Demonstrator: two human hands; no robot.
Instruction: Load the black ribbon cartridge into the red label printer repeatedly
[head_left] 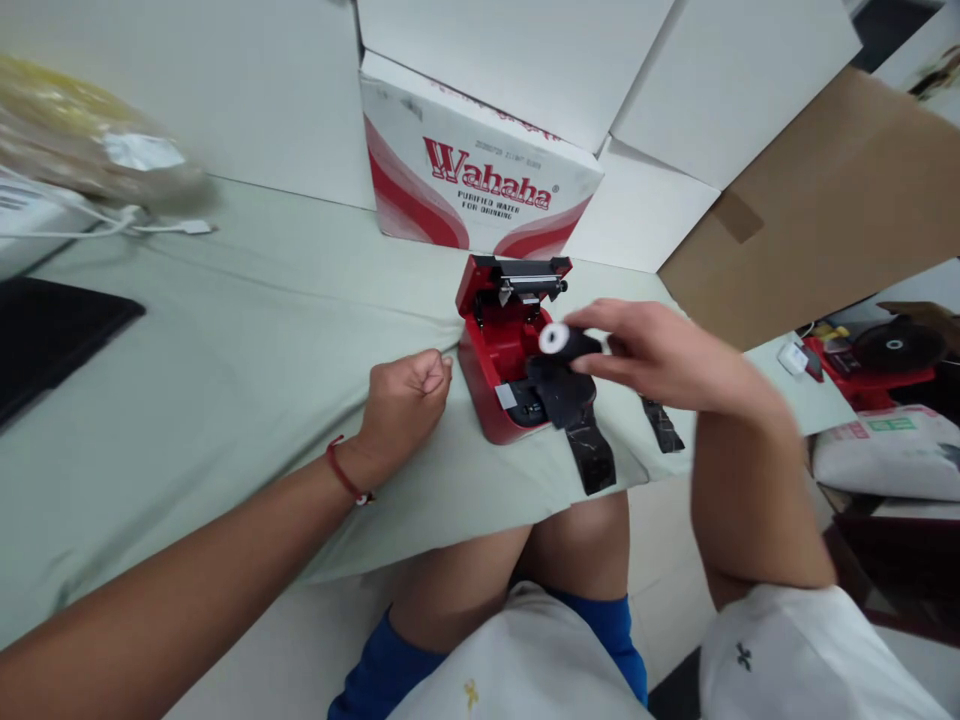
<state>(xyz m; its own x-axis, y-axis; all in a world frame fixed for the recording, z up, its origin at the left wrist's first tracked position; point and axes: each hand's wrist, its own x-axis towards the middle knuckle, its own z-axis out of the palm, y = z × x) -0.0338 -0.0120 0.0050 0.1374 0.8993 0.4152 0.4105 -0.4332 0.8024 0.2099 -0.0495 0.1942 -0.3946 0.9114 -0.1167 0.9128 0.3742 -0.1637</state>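
Note:
A small red printer with its lid open sits near the front edge of the pale green tabletop. My right hand holds a black ribbon roll with a white core just above the open printer; a strip of black ribbon hangs from it over the table edge. My left hand rests on the table as a loose fist just left of the printer, with nothing visible in it. A red cord bracelet circles that wrist.
A red-and-white "Wahaha" carton stands behind the printer, with white cartons and a brown cardboard sheet around it. A black flat object and a white cable lie at far left. Another red printer sits at right.

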